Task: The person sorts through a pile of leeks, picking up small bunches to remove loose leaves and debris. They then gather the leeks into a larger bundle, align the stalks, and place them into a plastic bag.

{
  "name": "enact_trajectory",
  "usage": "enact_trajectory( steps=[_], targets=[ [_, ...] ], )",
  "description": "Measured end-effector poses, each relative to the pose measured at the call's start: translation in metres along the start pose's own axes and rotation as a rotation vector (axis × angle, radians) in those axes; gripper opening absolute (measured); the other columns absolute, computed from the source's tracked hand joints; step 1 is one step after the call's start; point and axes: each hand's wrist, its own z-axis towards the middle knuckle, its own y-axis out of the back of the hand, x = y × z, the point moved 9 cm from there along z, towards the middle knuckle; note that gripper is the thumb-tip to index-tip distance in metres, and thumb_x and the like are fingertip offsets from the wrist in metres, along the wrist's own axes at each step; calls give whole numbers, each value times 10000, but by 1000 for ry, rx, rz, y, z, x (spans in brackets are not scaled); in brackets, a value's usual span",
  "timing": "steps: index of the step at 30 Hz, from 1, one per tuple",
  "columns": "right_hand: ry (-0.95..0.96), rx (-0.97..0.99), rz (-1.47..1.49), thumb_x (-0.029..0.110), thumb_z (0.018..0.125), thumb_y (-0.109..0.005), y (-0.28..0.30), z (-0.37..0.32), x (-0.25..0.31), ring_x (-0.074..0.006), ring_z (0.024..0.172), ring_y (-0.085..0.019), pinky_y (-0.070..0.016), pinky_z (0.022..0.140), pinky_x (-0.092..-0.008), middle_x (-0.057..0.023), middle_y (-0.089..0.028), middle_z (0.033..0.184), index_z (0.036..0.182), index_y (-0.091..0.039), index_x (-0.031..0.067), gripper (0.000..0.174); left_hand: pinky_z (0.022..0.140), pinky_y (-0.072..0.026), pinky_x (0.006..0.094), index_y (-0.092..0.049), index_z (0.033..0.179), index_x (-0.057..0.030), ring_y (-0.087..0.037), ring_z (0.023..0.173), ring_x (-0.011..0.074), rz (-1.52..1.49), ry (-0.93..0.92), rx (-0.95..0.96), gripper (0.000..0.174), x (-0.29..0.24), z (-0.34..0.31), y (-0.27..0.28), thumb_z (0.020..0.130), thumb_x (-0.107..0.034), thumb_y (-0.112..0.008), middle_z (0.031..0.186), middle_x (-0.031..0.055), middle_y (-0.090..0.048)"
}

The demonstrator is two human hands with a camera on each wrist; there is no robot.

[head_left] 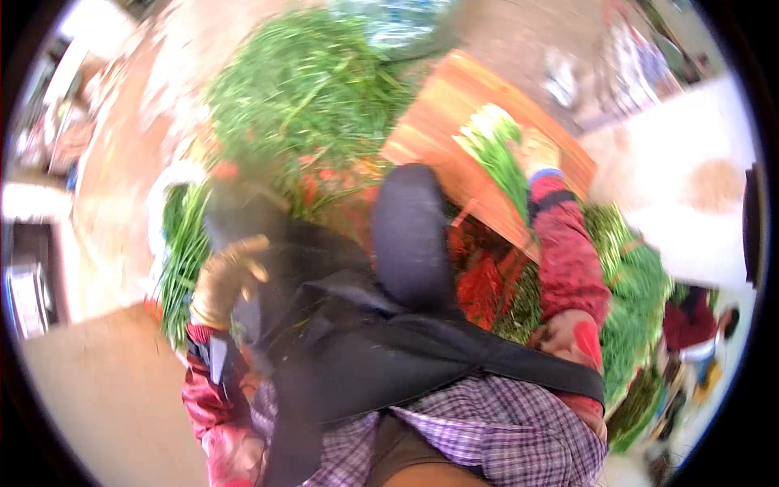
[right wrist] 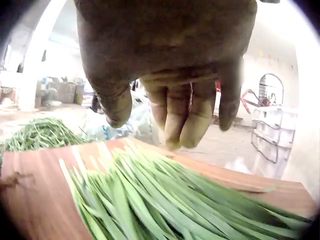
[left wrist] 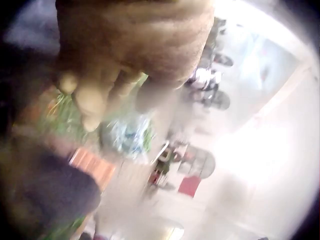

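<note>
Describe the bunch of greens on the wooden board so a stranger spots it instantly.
Find the orange-brown wooden board in the head view. On it, by the right hand, lies a bunch of long green leaves with pale ends. Unlike the tangled heap of greens left of the board, its leaves lie roughly side by side.

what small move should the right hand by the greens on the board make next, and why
Probably nudge the bunch of greens into line with the right hand: the strands lie splayed on the wooden board, their pale ends uneven, and the fingers are close by but not wrapped round them.
</note>
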Motion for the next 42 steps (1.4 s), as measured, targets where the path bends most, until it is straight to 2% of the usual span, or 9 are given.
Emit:
enact_trajectory(
  steps=[4,8,9,14,18,23,31,35,42],
  targets=[
    [401,-94,251,372,905,-570,48,7,100,-299,993,-643,-505,877,-392,-116,-663,1140,1193,-617,85,410,477,-386,188,-622,1174,2,-522,517,68,183,-193,-760,427,-20,-64,160,941,-352,-568,753,58,-660],
    [636,234,555,256,900,-618,93,-30,238,-272,1026,-636,-502,878,-378,-99,-658,1180,1178,-621,87,326,865,-499,334,-502,1344,-10,-619,990,244,1147,-367,-1017,648,-25,-119,256,789,-221,-761,1139,170,-631],
    [759,219,595,238,896,-628,104,-46,265,-269,1030,-636,-502,876,-378,-93,-658,1186,1145,-631,89,290,1052,-385,408,-419,1415,-25,-487,1243,342,1311,-89,-987,852,-15,-119,263,707,-277,-821,1329,224,-524],
    [1156,98,524,289,901,-632,135,-97,399,-268,1038,-632,-503,882,-374,-71,-659,1189,914,-646,98,192,1079,-365,419,-314,1463,-20,-444,1295,367,1374,132,-890,1046,7,-38,308,674,-527,-776,1396,233,-462],
    [1089,389,606,322,906,-621,109,-115,457,-260,948,-654,-513,851,-361,-68,-696,998,1124,-640,101,311,1053,-374,417,-286,1454,9,-477,1260,331,1429,479,-773,1101,20,10,334,662,-607,-740,1327,178,-531],
    [1014,595,657,334,911,-609,43,-105,533,-247,967,-664,-510,857,-349,-92,-695,1034,1165,-631,81,359,836,-516,426,-659,976,-28,-659,965,321,1409,315,-896,518,34,26,354,762,-499,-665,1015,177,-669],
    [765,954,1102,303,909,-615,-71,-106,676,-138,833,-627,-497,768,-299,-55,-677,889,990,-678,57,266,790,-511,501,-603,896,-31,-613,957,410,1128,149,-1308,291,36,16,358,792,-295,-668,1008,201,-612],
    [330,1183,1244,406,899,-641,-105,-104,723,-123,775,-594,-489,700,-275,-16,-653,868,1088,-624,63,393,885,-495,456,-301,1458,-34,-569,1063,402,1165,330,-1145,992,46,24,349,667,-411,-765,1189,225,-544],
    [218,1262,1267,255,879,-679,-126,-105,776,-118,578,-549,-456,520,-259,-2,-598,746,965,-629,92,192,876,-508,429,-241,1495,-42,-641,1018,344,1164,624,-986,1115,68,52,381,613,-455,-784,1102,184,-656]
  ],
)
